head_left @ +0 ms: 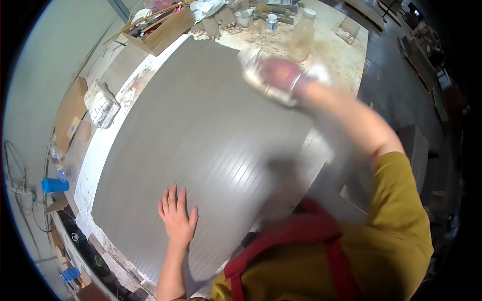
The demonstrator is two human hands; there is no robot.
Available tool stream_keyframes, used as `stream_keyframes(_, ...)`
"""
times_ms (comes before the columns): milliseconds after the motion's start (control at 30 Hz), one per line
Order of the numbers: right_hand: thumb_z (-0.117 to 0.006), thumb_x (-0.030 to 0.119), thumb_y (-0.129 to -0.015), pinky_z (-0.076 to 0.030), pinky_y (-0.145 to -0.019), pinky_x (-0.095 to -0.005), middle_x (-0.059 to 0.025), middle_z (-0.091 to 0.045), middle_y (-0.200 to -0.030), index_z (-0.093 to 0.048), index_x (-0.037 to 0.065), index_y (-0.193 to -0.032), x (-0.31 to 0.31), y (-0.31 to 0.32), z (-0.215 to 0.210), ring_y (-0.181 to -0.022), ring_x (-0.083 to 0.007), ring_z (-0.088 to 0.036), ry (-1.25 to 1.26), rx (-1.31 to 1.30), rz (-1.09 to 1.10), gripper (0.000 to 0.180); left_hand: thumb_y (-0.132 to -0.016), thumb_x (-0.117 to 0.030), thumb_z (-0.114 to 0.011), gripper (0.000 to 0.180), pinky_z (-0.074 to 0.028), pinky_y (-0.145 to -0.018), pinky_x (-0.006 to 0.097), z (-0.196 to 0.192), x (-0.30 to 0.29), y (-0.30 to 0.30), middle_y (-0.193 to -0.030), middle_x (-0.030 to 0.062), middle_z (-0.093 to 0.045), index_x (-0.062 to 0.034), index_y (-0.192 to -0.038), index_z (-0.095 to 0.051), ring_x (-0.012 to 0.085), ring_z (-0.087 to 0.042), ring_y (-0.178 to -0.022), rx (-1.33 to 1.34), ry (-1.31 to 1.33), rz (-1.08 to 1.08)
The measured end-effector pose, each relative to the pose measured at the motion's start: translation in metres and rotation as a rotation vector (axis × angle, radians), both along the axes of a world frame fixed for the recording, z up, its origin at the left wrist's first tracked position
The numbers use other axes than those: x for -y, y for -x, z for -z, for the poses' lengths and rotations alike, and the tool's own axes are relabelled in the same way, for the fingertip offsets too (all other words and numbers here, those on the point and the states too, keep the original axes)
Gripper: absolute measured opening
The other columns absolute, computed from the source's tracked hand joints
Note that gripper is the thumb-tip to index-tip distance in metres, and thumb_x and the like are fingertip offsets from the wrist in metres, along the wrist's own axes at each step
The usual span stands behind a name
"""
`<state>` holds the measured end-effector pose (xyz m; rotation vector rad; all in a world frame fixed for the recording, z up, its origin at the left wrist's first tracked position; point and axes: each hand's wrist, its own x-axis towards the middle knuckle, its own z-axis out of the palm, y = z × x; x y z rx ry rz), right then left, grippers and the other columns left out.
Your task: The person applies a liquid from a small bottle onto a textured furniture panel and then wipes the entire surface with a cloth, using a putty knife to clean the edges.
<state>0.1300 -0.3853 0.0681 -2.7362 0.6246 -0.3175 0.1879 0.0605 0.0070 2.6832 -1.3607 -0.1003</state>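
A large grey panel [201, 110] with fine parallel grooves lies across the white worktable. Flat on its near part rests my left hand [178, 215], bare, with the fingers spread and nothing held. My right hand [283, 75], in a dark reddish glove, is at the panel's far right edge, blurred by motion. It is closed on a white cloth [251, 65], which bulges out around the fingers. Light glares off the panel's middle, and a shadow falls over its right side.
Beyond my right hand stands a cloudy bottle [303, 37] with a white cap. A cardboard box [173, 32] of tools, a small jar [271, 21] and wood scraps line the far edge. On the left are a white wrapped bundle [103, 105] and a blue cup [55, 185].
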Motion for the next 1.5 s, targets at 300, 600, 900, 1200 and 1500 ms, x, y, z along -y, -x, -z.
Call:
stream_keyframes(300, -0.052, 0.016, -0.082, -0.05, -0.066, -0.0411, -0.0144, -0.065, -0.082, -0.06, 0.008, -0.092, -0.025, -0.004, 0.042, -0.077, -0.0327, -0.065, 0.241, -0.086, -0.255, 0.015, -0.079, -0.029, -0.061, 0.06, -0.018, -0.109, 0.054, -0.001, -0.006, 0.002, -0.146, 0.0143, -0.033, -0.0075, -0.133, -0.045, 0.0359, -0.027, -0.136, -0.012, -0.016, -0.019)
stream_keyframes(600, -0.049, 0.015, -0.083, -0.05, -0.064, -0.0437, -0.0184, -0.064, -0.081, -0.062, 0.004, -0.089, -0.1, 0.001, 0.039, -0.076, -0.0346, -0.065, -0.086, -0.38, -0.107, 0.018, -0.077, -0.028, -0.062, 0.058, -0.02, -0.108, 0.054, 0.0, -0.006, 0.001, -0.144, 0.0136, -0.036, -0.0082, -0.13, -0.047, 0.036, -0.03, -0.133, -0.021, 0.013, -0.036)
stream_keyframes(900, -0.055, 0.011, -0.081, -0.051, -0.072, -0.036, -0.0196, -0.066, -0.084, -0.06, -0.002, -0.097, -0.025, 0.015, 0.033, -0.082, -0.0287, -0.066, -0.022, -0.17, -0.341, 0.021, -0.081, -0.03, -0.056, 0.058, -0.018, -0.11, 0.051, -0.005, 0.003, 0.001, -0.146, 0.0137, -0.033, -0.0073, -0.133, -0.044, 0.0357, -0.028, -0.135, -0.011, 0.017, 0.004)
stream_keyframes(1200, -0.045, 0.013, -0.086, -0.051, -0.082, -0.0382, -0.0221, -0.064, -0.105, -0.061, 0.0, -0.104, 0.032, 0.017, 0.022, -0.095, -0.0302, -0.065, 0.148, -0.338, 0.126, 0.028, -0.077, -0.027, -0.062, 0.06, -0.019, -0.11, 0.052, 0.001, -0.003, 0.001, -0.146, 0.0108, -0.035, -0.0101, -0.132, -0.046, 0.0342, -0.029, -0.135, 0.027, 0.036, -0.018)
stream_keyframes(1500, -0.052, 0.012, -0.08, -0.049, -0.071, -0.0449, -0.0152, -0.062, -0.086, -0.057, 0.014, -0.099, 0.013, 0.02, 0.049, -0.081, -0.0363, -0.062, 0.223, -0.14, -0.148, 0.02, -0.078, -0.03, -0.059, 0.059, -0.018, -0.11, 0.053, 0.003, -0.007, 0.001, -0.145, 0.013, -0.035, -0.0093, -0.132, -0.046, 0.0349, -0.028, -0.135, -0.018, -0.003, -0.035)
